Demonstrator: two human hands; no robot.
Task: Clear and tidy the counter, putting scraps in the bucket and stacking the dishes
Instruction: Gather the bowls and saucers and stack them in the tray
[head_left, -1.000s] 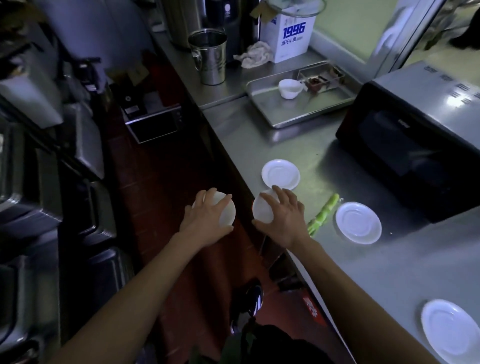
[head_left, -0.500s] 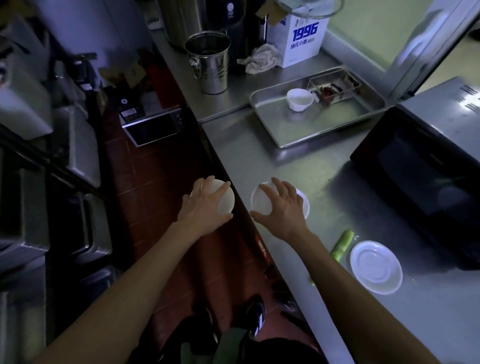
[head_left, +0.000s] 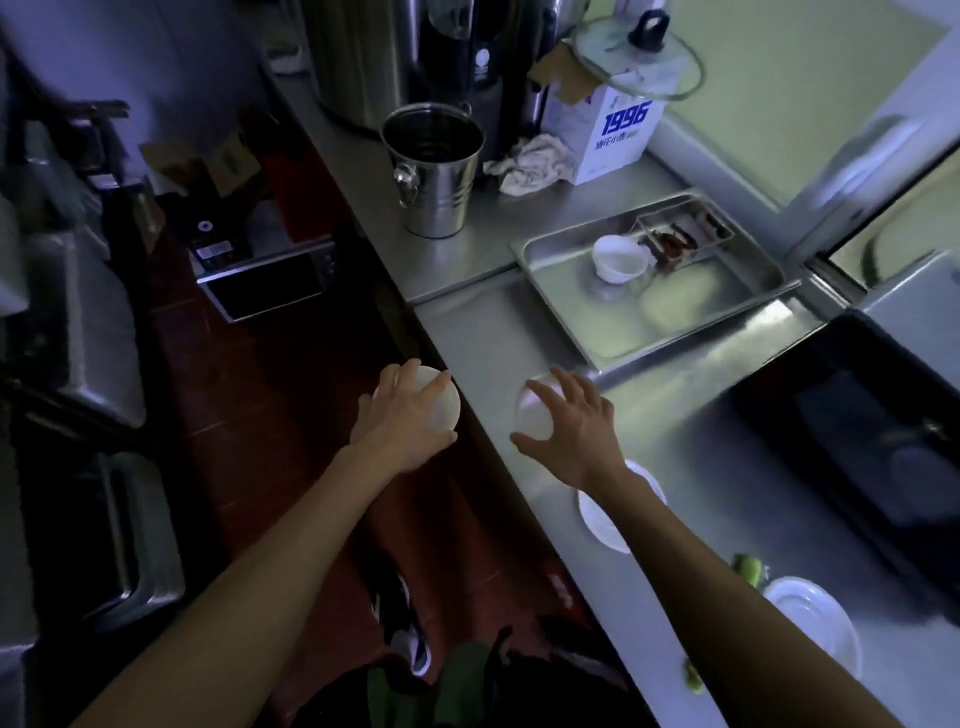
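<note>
white box w/ blue "1996", smaller txt below unreadable

Both bare forearms reach forward, roughly parallel, palms down. Left hand has fingers spread and curled in a top grip; right hand likewise, fingers splayed, thumb out left.

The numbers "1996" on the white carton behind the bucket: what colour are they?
Blue, printed on the white carton, seen in the head view, the only one.
</note>
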